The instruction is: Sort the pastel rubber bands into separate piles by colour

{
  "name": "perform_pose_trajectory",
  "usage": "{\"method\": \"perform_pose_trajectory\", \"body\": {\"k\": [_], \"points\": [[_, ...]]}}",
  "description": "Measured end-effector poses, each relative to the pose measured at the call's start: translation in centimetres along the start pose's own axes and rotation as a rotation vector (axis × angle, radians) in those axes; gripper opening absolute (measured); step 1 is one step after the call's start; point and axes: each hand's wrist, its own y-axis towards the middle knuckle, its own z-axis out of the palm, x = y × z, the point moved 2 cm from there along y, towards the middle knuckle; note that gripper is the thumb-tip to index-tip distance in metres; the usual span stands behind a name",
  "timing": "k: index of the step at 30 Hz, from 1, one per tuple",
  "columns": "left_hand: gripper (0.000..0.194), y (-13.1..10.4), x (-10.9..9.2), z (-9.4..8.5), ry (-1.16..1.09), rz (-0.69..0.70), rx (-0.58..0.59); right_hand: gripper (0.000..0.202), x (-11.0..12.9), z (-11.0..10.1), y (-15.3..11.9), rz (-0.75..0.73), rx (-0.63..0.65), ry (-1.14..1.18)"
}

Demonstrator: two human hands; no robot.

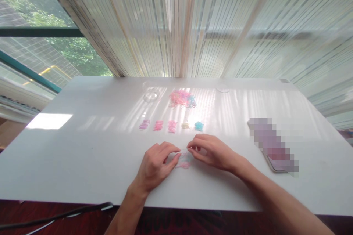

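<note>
My left hand (157,163) and my right hand (211,151) meet fingertip to fingertip over the white table. Between their pinched fingers is a small, thin, pale item, too small to make out clearly. Just beneath the fingertips lies a small group of pink and pale blue pieces (184,165). Beyond the hands several small piles stand in a row: purple (144,124), dark pink (158,125), light pink (172,126), pale yellow (185,125) and blue (199,126). Behind the row is a larger mixed heap (182,99).
A clear round dish (150,96) sits left of the heap, and a clear round item (223,88) lies to its right. A phone-like object (273,147), partly pixelated, is on the right. Blinds hang behind the table (82,176); a black cable (68,213) runs along the lower left.
</note>
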Motion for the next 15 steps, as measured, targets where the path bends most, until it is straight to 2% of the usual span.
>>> {"method": "perform_pose_trajectory", "body": {"k": [8,11,15], "points": [[0.007,-0.1,0.0,0.1,0.003,-0.015,-0.004,0.012,-4.8,-4.0,-0.2,0.239,-0.313,-0.074],[0.007,-0.2,0.0,0.1,0.006,-0.027,0.001,0.013,-5.8,-4.1,-0.2,0.294,-0.333,-0.076],[0.007,-0.1,0.1,0.2,0.000,-0.031,0.012,0.014,-5.8,-3.6,-0.2,0.321,-0.293,-0.057]]}}
